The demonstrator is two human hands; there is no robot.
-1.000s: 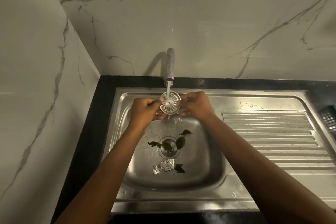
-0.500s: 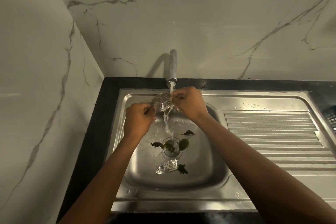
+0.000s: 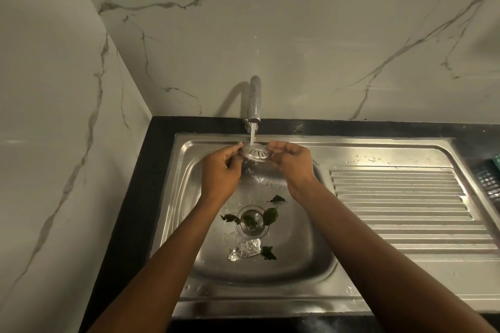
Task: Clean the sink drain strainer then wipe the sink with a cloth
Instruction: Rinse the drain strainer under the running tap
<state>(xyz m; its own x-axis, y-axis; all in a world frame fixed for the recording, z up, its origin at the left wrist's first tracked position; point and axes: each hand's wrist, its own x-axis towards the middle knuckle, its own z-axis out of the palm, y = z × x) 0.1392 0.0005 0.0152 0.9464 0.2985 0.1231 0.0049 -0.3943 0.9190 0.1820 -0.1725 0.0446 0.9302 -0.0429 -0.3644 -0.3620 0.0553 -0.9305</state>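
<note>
A round metal drain strainer (image 3: pixel 256 153) with slots is held almost flat under the running tap (image 3: pixel 255 100), above the back of the steel sink (image 3: pixel 303 265). My left hand (image 3: pixel 220 170) pinches its left rim and my right hand (image 3: pixel 290 163) pinches its right rim. Water falls onto the strainer and splashes into the bowl. The open drain hole (image 3: pixel 252 220) below has dark green leaf scraps (image 3: pixel 270 216) in and around it. A crumpled foil piece (image 3: pixel 244 249) lies in front of the drain. No cloth is in view.
A ribbed steel drainboard (image 3: pixel 400 205) stretches to the right of the bowl. A dark basket (image 3: pixel 488 181) sits at the far right edge. Black countertop (image 3: pixel 135 197) borders the sink, with marble walls behind and to the left.
The strainer has been turned from facing me, through a tilt, to lying almost flat under the stream. Both hands stay on its rim.
</note>
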